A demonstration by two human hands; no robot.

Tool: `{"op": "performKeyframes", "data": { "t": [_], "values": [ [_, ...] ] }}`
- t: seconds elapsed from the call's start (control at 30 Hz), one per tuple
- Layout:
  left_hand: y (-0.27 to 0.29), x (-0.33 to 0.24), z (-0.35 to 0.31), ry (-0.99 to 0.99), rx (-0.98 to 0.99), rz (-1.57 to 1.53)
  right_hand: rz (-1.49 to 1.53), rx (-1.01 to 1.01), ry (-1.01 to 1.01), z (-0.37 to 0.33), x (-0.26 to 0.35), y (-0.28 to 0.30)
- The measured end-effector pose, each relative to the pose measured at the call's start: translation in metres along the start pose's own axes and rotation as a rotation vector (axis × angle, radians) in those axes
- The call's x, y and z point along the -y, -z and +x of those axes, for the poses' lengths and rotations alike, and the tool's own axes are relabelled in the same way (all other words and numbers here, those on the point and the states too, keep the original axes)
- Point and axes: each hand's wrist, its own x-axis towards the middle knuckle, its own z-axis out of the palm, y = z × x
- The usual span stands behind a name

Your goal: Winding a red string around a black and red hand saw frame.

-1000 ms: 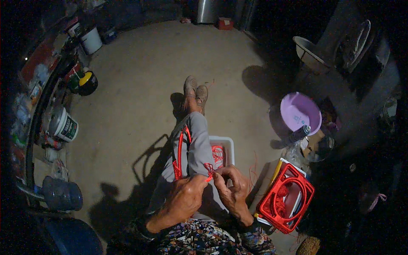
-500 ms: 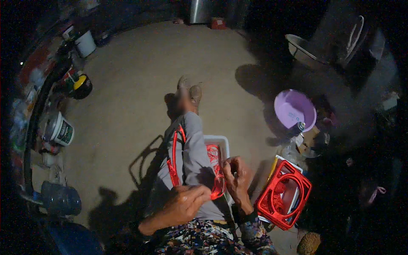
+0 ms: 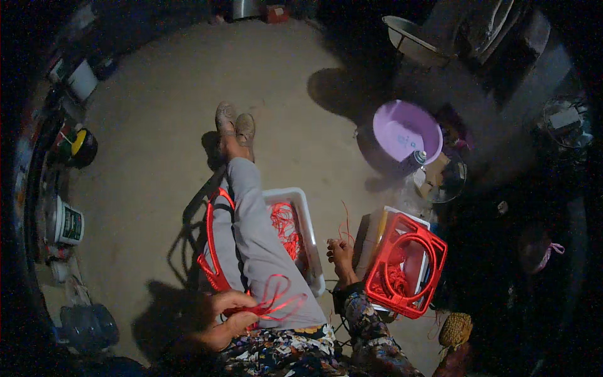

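Note:
Over my lap, my left hand (image 3: 229,319) pinches a bunch of red cord (image 3: 275,305), whose loops fan out to the right. A red frame piece (image 3: 212,248) with long curved bars lies on my grey trouser legs, its lower end reaching that hand. My right hand (image 3: 341,256) is out to the right, fingers curled together; a thin red strand (image 3: 347,221) stands up beside its fingertips. Between my legs and that hand sits a white tub (image 3: 308,229) with tangled red cord (image 3: 286,229) inside. The frame's lower end is partly hidden by my left hand.
At right, stacked red frames (image 3: 440,264) with round openings rest on a box, red cord within them. Farther off stand a purple basin (image 3: 383,129), a spray can (image 3: 417,158) and a pale basin (image 3: 411,44). Buckets (image 3: 69,224) and a water jug (image 3: 88,327) line the left.
My hands have moved apart: the right went outward past the tub to the right, the left drew back toward my lap with cord loops showing. The view has shifted, uncovering more of the tub.

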Motion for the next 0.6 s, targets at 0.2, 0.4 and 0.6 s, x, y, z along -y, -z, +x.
{"op": "performKeyframes", "data": {
  "t": [0.2, 0.4, 0.6],
  "values": [
    [-0.018, 0.058, -0.015, 0.086, -0.171, -0.144, -0.030, -0.038, -0.077, 0.043, -0.046, -0.007],
    [-0.030, 0.066, -0.013, 0.220, -0.133, -0.163, 0.049, -0.001, -0.004, 0.063, -0.064, 0.011],
    [-0.035, 0.068, -0.012, 0.237, -0.111, -0.169, 0.043, 0.198, -0.115, 0.006, -0.045, 0.010]
  ]
}}
